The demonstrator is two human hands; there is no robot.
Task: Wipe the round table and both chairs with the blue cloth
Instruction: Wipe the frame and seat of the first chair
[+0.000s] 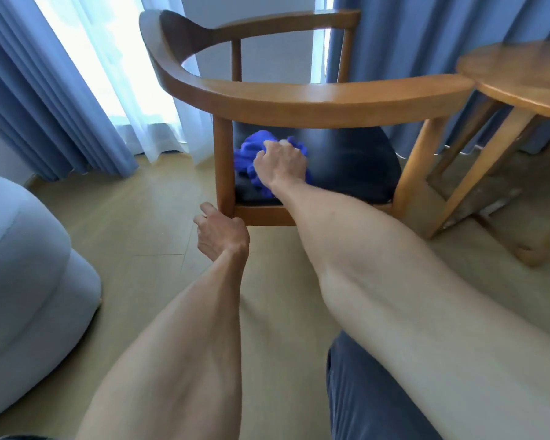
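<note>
At the far left we see blue curtains (pixel 45 100) and, nearer, a pale rounded piece of upholstery (pixel 23 281), neither of which we touch. Moving right, our left hand (pixel 221 231) has its fingers curled round the near left leg of the chair (pixel 299 96), low down by the seat rail, apparently bracing the frame. Our right hand (pixel 281 163) reaches under the curved armrest and grasps the blue cloth (pixel 254 150), bunched into a loose wad and pressed onto the left part of the dark seat cushion (pixel 356 166). The cloth looks soft, plush and vividly blue, with folds spilling out on the far and left sides of our knuckles; it touches the cushion and lies just beside the leg we are holding. What could go wrong, as we judge it: wadded like this, the cloth meets only a small patch of seat, so strokes could leave strips unwiped. Our forearm runs close beneath the armrest, so a careless sweep might knock against it. Pushing hard to the right could slide the chair into the round table (pixel 521 74), which stands just beside it at far right.
</note>
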